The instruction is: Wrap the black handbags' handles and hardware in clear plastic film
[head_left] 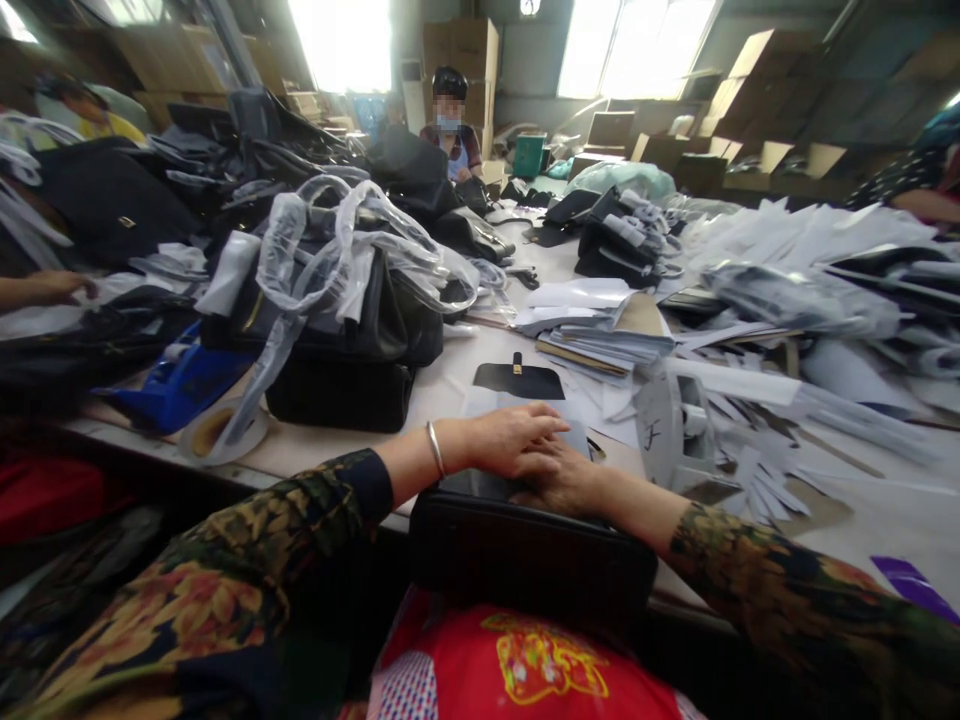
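A black handbag (pixel 532 550) lies at the table's front edge, its base toward me. Its flap (pixel 517 380) with a small gold-coloured clasp points away from me, and a pale translucent sheet (pixel 487 402) covers part of it. My left hand (pixel 517 440) lies across the bag, fingers stretched over the back of my right hand. My right hand (pixel 562 482) rests low on the bag, touching its dark surface; its fingertips are partly hidden under the left hand. I see nothing gripped in either hand.
Black bags with plastic-wrapped handles (pixel 360 310) are piled to the left, beside a blue tape dispenser (pixel 176 385) and a tape roll (pixel 225 432). Paper stacks (pixel 607 335), a white reel (pixel 667 425) and paper strips lie right. A co-worker (pixel 450 135) sits across; another's hand (pixel 52 288) shows left.
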A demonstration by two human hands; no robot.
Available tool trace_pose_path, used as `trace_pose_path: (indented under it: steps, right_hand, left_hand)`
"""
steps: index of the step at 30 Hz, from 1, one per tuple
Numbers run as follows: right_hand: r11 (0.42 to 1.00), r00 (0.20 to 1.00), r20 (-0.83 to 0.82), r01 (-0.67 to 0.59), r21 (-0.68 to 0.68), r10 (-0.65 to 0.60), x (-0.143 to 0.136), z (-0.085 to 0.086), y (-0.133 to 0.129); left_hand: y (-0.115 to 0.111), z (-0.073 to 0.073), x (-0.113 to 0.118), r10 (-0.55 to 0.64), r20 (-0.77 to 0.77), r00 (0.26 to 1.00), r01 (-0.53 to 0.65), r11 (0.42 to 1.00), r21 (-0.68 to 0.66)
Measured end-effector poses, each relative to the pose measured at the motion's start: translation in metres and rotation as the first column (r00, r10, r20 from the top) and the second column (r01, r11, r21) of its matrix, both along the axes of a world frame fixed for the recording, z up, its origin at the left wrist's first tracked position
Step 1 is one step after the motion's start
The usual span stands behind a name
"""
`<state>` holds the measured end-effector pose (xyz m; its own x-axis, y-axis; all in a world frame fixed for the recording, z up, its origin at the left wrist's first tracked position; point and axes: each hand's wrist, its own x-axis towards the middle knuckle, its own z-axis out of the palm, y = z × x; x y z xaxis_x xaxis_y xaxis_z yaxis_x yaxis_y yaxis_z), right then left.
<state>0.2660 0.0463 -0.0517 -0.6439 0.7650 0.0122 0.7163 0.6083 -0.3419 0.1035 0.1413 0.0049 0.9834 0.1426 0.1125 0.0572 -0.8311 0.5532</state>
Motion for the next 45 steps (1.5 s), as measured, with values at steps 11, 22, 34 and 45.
trace_pose_path:
  steps: [11, 22, 34, 45]
  right_hand:
    - [0.996, 0.995, -0.027, 0.092, -0.002, -0.092, 0.013, 0.008, -0.014]
    - [0.852, 0.857, 0.098, 0.514, -0.099, -0.506, 0.048, 0.006, -0.05]
    - [0.171, 0.224, -0.441, 0.972, 0.158, -0.869, 0.204, 0.089, -0.099]
    - [-0.267, -0.267, -0.076, 0.964, -0.014, -0.961, 0.402, 0.041, -0.065]
  left_hand:
    - [-0.002, -0.047, -0.025, 0.006, -0.133, 0.991, 0.012, 0.99, 0.139]
    - [0.0, -0.037, -0.016, -0.017, -0.346, 0.938, 0.109, 0.962, 0.249]
    - [0.012, -0.033, -0.012, -0.023, -0.343, 0.939, 0.108, 0.967, 0.232]
    - [0.018, -0.038, -0.016, -0.033, -0.317, 0.948, 0.117, 0.962, 0.248]
